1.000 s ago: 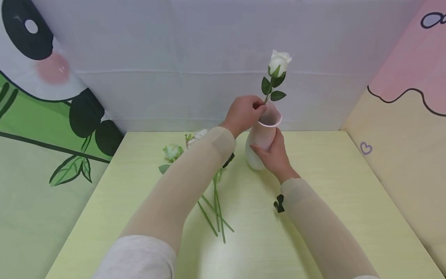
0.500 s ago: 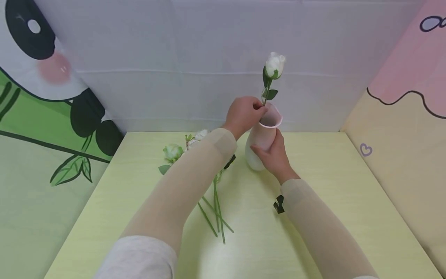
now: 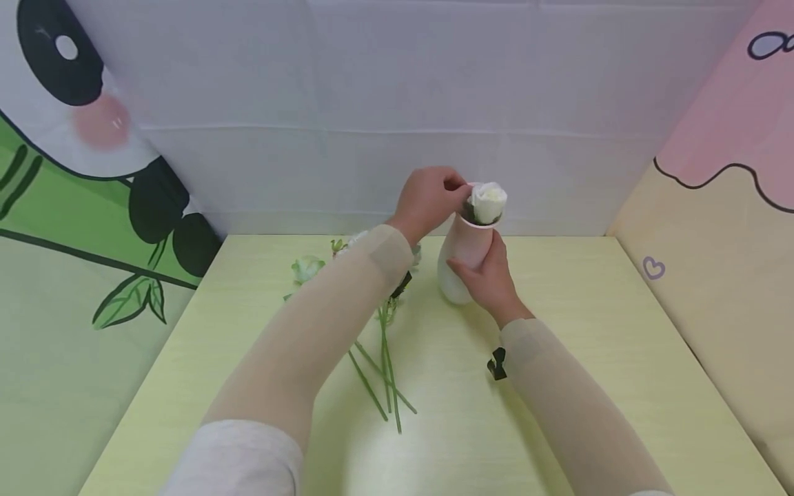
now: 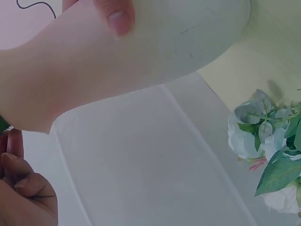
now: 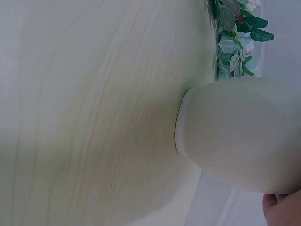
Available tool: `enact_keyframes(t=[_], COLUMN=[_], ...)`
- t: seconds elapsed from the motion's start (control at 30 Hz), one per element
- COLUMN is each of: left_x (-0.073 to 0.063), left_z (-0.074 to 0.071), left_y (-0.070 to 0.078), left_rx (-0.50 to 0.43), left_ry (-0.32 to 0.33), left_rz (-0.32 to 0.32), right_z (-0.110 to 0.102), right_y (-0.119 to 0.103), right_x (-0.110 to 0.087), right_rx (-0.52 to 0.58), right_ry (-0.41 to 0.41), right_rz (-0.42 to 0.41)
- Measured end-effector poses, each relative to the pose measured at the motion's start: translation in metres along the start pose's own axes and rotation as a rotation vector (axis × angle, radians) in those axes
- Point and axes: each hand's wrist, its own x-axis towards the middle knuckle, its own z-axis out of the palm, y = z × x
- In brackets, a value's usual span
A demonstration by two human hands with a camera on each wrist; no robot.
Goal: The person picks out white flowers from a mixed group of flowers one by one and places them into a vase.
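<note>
A white rose (image 3: 489, 202) has its bloom at the mouth of a pale pinkish-white vase (image 3: 462, 248), its stem hidden inside. My left hand (image 3: 432, 200) pinches the rose just below the bloom, fingers right at the rim. In the left wrist view, the curled fingers of that left hand (image 4: 28, 188) show beside the vase mouth. Lower down, my right hand (image 3: 491, 281) grips the vase's side, thumb in front. The vase (image 5: 235, 134) stands near the table's back, its base close over the tabletop in the right wrist view.
Several artificial flowers lie left of the vase, including a pale green bloom (image 3: 307, 269), partly hidden behind the left forearm. Their green stems (image 3: 386, 372) point toward the front of the table (image 3: 446, 427). A pale cloth wall (image 3: 347, 151) rises behind, with printed side walls.
The white rose has gone down into the vase, from standing tall above the rim to its bloom at the mouth. My left hand stays near the rim; the right hand holds still.
</note>
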Motion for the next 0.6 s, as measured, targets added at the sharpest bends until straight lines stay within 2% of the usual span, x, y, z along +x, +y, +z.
enact_keyframes(t=[0.2, 0.43, 0.6], left_x=[-0.005, -0.014, -0.020], left_z=[-0.013, -0.037, -0.049], left_y=[-0.006, -0.011, -0.015], left_rx=[-0.092, -0.117, -0.195], left_ry=[0.006, 0.006, 0.008], left_rz=[0.005, 0.013, 0.003], right_z=[0.001, 0.002, 0.001], right_y=[0.000, 0.000, -0.001], right_x=[-0.001, 0.000, -0.002], right_rx=[0.008, 0.015, 0.007], right_ry=[0.000, 0.003, 0.010], right_rz=[0.002, 0.007, 0.006])
